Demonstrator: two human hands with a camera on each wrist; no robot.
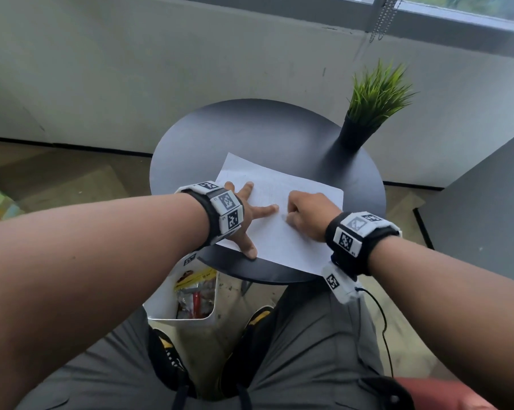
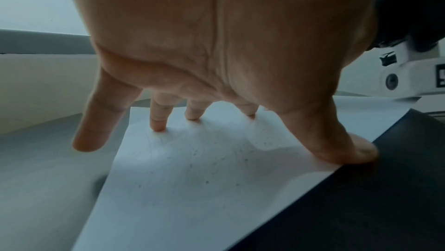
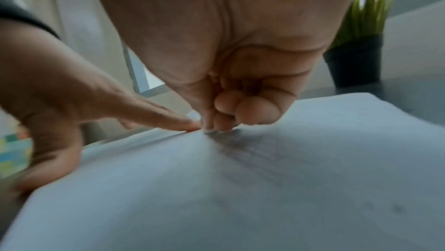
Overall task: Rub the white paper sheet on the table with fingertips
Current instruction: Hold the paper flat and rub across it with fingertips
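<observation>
A white paper sheet [image 1: 279, 241] lies on the near half of a round black table [image 1: 250, 131]. My left hand [image 1: 247, 216] is spread flat on the sheet's left part. In the left wrist view, three fingertips [image 2: 157, 127] and the thumb [image 2: 349, 148] press the paper [image 2: 192, 179]; the little finger hangs off its edge. My right hand [image 1: 303, 214] sits on the sheet's middle with curled fingers. Its bunched fingertips [image 3: 224, 124] touch the paper [image 3: 240, 188] right beside the left index finger [image 3: 156, 116]. I see nothing held in either hand.
A green plant in a black pot [image 1: 353, 134] stands at the table's back right, also in the right wrist view [image 3: 354, 61]. Under the table's near edge stands a white bin [image 1: 184, 294] with rubbish, beside my knees. A dark cabinet [image 1: 486, 217] is at the right.
</observation>
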